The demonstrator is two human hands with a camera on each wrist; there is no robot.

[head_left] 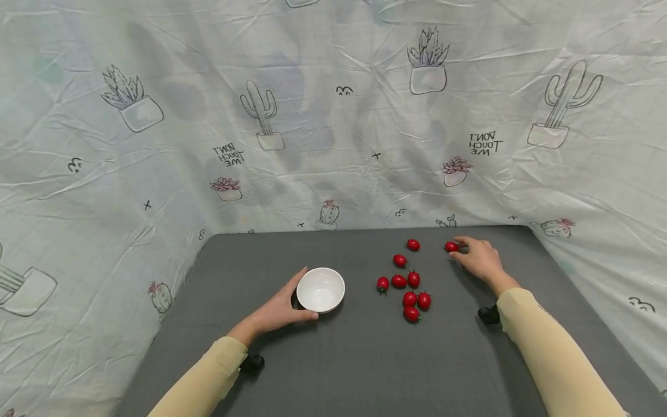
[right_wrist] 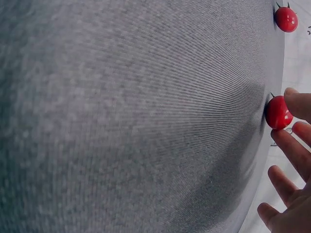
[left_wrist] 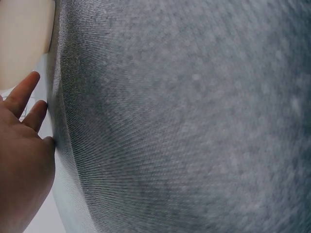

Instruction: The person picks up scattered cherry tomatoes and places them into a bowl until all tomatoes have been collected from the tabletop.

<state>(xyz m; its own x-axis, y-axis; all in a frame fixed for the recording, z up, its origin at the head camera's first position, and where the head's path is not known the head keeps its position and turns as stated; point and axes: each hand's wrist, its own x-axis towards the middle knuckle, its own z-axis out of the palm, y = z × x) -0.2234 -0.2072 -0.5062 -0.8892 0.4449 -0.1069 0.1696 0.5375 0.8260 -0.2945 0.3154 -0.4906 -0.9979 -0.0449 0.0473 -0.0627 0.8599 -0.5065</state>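
Holding bowl (head_left: 321,291) in wide-spread left hand (head_left: 278,310). Pinching tomato (head_left: 451,247) in part-closed right hand (head_left: 482,259), between thumb and finger. Between hands, on table (head_left: 354,370), eight more tomatoes (head_left: 399,281).

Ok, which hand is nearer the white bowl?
Left. The left hand holds the white bowl from its left side. The right hand is well off to the right, beyond the group of tomatoes, at a separate tomato.

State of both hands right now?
Left hand: holding the white bowl at its side, thumb and fingers around it.
Right hand: pinching a red tomato between thumb and finger.
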